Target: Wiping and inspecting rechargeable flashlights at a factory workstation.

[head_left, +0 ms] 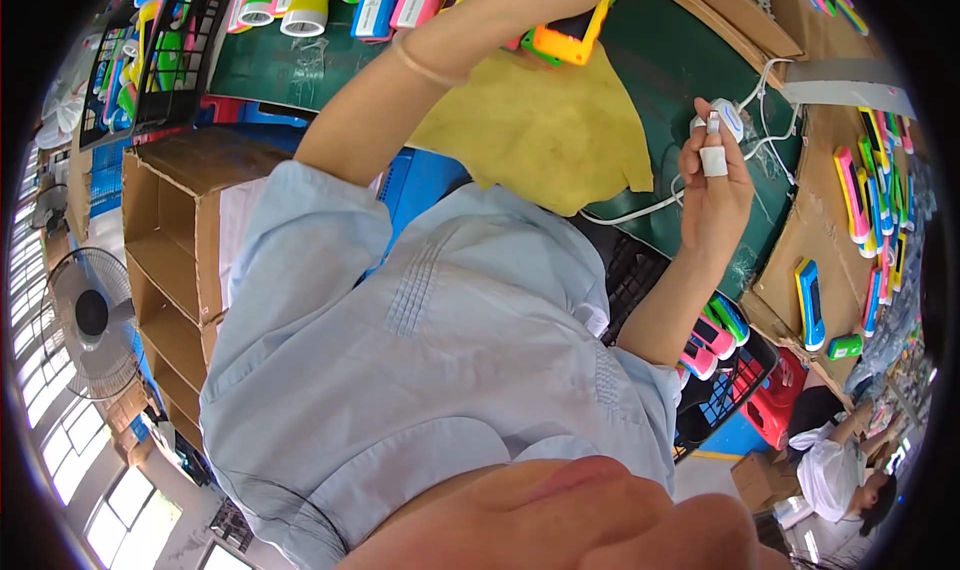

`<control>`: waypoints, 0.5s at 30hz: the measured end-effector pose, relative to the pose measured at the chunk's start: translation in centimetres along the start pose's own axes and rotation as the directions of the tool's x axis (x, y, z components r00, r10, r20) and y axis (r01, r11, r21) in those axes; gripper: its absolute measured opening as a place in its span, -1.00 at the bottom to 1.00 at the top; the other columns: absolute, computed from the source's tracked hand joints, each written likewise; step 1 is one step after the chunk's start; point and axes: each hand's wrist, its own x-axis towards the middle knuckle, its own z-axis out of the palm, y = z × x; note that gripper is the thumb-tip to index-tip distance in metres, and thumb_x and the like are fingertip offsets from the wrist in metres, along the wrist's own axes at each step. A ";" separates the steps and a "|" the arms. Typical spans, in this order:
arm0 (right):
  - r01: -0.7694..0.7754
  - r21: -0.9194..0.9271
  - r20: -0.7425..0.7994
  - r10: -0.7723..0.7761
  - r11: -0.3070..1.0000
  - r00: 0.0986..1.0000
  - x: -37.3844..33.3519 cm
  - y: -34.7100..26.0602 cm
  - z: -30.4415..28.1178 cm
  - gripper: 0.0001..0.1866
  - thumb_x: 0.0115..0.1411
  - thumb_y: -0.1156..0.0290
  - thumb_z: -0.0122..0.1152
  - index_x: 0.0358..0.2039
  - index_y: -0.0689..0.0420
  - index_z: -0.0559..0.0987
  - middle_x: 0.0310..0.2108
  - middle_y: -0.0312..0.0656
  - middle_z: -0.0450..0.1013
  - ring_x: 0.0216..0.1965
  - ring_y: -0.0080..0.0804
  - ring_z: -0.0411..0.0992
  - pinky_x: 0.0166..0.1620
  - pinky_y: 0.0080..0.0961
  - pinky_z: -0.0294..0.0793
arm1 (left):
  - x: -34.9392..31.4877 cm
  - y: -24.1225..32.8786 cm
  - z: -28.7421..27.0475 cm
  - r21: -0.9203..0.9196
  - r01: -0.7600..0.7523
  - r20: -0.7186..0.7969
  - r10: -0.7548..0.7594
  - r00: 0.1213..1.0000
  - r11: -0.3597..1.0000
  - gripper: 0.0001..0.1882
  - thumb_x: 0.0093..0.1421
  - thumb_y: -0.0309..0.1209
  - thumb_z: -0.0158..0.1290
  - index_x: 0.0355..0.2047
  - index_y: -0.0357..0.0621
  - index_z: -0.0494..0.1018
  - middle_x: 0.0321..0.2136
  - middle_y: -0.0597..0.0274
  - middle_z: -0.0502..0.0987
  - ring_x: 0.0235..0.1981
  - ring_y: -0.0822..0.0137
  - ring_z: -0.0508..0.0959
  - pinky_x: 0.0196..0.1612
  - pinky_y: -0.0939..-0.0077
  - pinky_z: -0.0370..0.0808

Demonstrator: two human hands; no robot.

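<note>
Right hand pinches a small white plug on its white cable above the bench — left hand, mostly out of view, grips an orange-yellow device.

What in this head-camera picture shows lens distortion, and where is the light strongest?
Head view: fisheye bending curves the cardboard box and the windows toward a black circular rim; daylight glares brightest through those windows at lower left; a blurred, out-of-focus patch of the wearer's face fills the bottom edge; the right hand stays fairly sharp.
</note>
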 end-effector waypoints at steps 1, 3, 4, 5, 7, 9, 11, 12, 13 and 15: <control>-0.024 0.064 0.042 0.021 0.998 0.999 0.1 -0.1 0.0 -0.69 0.19 0.46 0.08 -0.08 0.34 0.46 -0.44 -0.27 0.42 -0.53 -0.66 0.22 -0.49 -0.77 0.17 | 0.5 -0.1 0.1 0.077 -0.013 -0.060 0.018 0.998 0.997 -0.26 -0.09 -0.34 0.25 -0.09 -0.45 0.01 -0.22 -0.22 0.31 -0.18 0.01 0.42 -0.11 0.30 0.41; -0.013 -0.052 0.045 0.015 0.999 0.999 0.3 0.0 0.9 -0.67 0.17 0.48 0.10 -0.06 0.33 0.46 -0.43 -0.28 0.42 -0.52 -0.65 0.23 -0.47 -0.77 0.18 | 1.0 0.1 0.4 0.175 0.061 -0.127 -0.039 0.991 0.983 -0.27 -0.10 -0.37 0.23 -0.09 -0.48 0.01 -0.14 -0.32 0.24 -0.15 -0.08 0.40 -0.10 0.26 0.40; 0.011 -0.163 0.027 -0.006 0.987 1.000 0.2 0.0 1.0 -0.65 0.15 0.50 0.12 -0.05 0.33 0.45 -0.42 -0.28 0.42 -0.51 -0.65 0.24 -0.45 -0.77 0.19 | 1.1 -0.2 0.5 0.175 0.063 -0.127 -0.041 0.991 0.983 -0.27 -0.10 -0.37 0.23 -0.09 -0.48 0.01 -0.14 -0.32 0.24 -0.15 -0.08 0.40 -0.10 0.26 0.40; 0.046 -0.201 0.054 -0.035 0.979 0.998 0.2 0.2 1.1 -0.71 0.11 0.54 0.15 -0.12 0.33 0.49 -0.42 -0.28 0.42 -0.49 -0.64 0.27 -0.42 -0.77 0.21 | 1.2 -0.5 0.3 0.049 -0.029 -0.146 0.036 0.989 0.998 -0.27 -0.05 -0.38 0.20 -0.05 -0.48 0.00 -0.16 -0.28 0.28 -0.18 -0.05 0.42 -0.12 0.25 0.42; 0.050 -0.112 0.058 -0.044 0.992 0.997 0.4 0.2 1.5 -0.75 0.11 0.54 0.16 -0.18 0.32 0.52 -0.44 -0.30 0.42 -0.47 -0.64 0.29 -0.41 -0.77 0.21 | 1.2 -0.3 0.1 -0.596 0.392 0.255 -0.298 0.920 0.701 -0.46 0.12 -0.37 0.04 0.00 -0.40 0.10 -0.26 -0.10 0.41 -0.27 0.06 0.49 -0.17 0.26 0.48; 0.070 -0.026 0.081 -0.068 0.997 0.994 0.5 -0.6 2.7 -0.87 0.08 0.53 0.19 -0.33 0.29 0.56 -0.45 -0.31 0.43 -0.42 -0.64 0.34 -0.36 -0.77 0.27 | 0.1 -3.2 -0.7 -0.712 0.680 0.676 -0.092 0.731 0.175 -0.62 0.20 -0.33 -0.07 -0.04 -0.31 0.25 -0.31 0.03 0.47 -0.31 0.14 0.52 -0.18 0.30 0.50; 0.200 -0.263 0.080 -0.185 0.944 0.979 0.6 -1.1 4.1 -0.86 0.08 0.53 0.20 -0.31 0.27 0.56 -0.42 -0.32 0.44 -0.40 -0.62 0.37 -0.32 -0.75 0.32 | -2.0 -4.1 0.3 -0.702 0.712 0.711 0.071 0.700 0.008 -0.65 0.24 -0.28 -0.13 -0.07 -0.28 0.31 -0.25 0.02 0.47 -0.24 0.16 0.51 -0.13 0.30 0.49; 0.283 -0.371 0.127 -0.254 0.884 0.959 0.7 -1.1 4.7 -0.87 0.06 0.56 0.21 -0.33 0.26 0.56 -0.42 -0.28 0.45 -0.42 -0.58 0.39 -0.28 -0.69 0.38 | -3.0 -3.8 0.7 -0.697 0.717 0.713 0.083 0.696 -0.021 -0.64 0.25 -0.28 -0.14 -0.05 -0.28 0.30 -0.24 0.02 0.47 -0.22 0.17 0.51 -0.11 0.30 0.48; 0.408 -0.498 0.213 -0.349 0.765 0.913 1.0 -0.8 5.0 -0.86 0.03 0.58 0.21 -0.35 0.26 0.56 -0.44 -0.25 0.45 -0.44 -0.55 0.40 -0.30 -0.67 0.39 | -3.9 -3.6 0.8 -0.710 0.703 0.697 0.090 0.711 -0.051 -0.64 0.28 -0.25 -0.19 -0.06 -0.28 0.31 -0.23 0.04 0.47 -0.21 0.21 0.50 -0.10 0.34 0.47; 0.560 -0.666 0.362 -0.443 0.493 0.820 0.5 -0.9 5.6 -0.80 -0.11 0.69 0.14 -0.39 0.25 0.54 -0.47 -0.15 0.42 -0.45 -0.39 0.43 -0.32 -0.58 0.41 | -5.0 -2.7 1.0 -0.740 0.672 0.669 -0.079 0.739 0.024 -0.64 0.29 -0.24 -0.21 -0.06 -0.28 0.31 -0.24 0.07 0.47 -0.23 0.24 0.50 -0.13 0.39 0.48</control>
